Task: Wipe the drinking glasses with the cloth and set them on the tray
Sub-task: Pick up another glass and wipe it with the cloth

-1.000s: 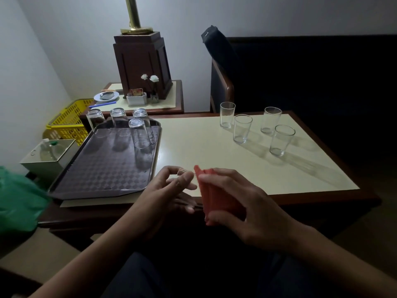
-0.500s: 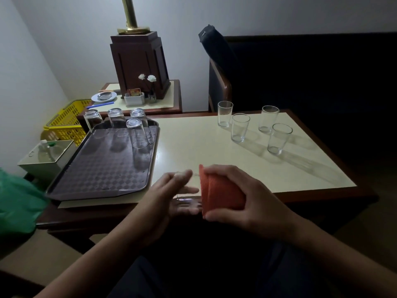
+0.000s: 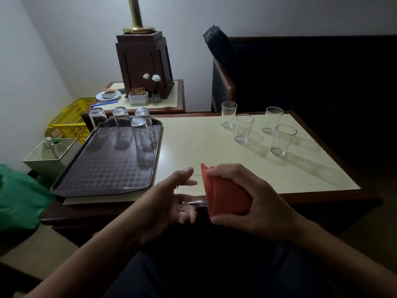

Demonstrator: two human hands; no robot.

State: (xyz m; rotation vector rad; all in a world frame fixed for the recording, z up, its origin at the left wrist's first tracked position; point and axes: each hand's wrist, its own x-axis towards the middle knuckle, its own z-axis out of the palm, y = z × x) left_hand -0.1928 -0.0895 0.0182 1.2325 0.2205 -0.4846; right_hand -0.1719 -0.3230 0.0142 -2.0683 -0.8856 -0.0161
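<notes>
Head view: the right hand has its grip closed round the orange cloth, which is wrapped over most of a drinking glass held in the air by the near edge of the bench. The left hand takes the bare end, thumb on top and fingers curled beneath. The risk starts there, I judge: the left grip looks light and sits on smooth glass, so a firm twist of the cloth could turn the glass out of it and let it fall (it rests on nothing that I can see). Squeezing hard through the cloth could also crack a thin wall. Further out, the tray carries four upturned glasses crowded at its far end, one standing in front of the row, and a careless set-down there could knock a neighbour over. Four upright glasses wait well apart on the right of the bench. The held glass is nearly invisible, so I cannot tell which end faces left, and the cloth hides the rest. The dim light blurs the fingertips.
</notes>
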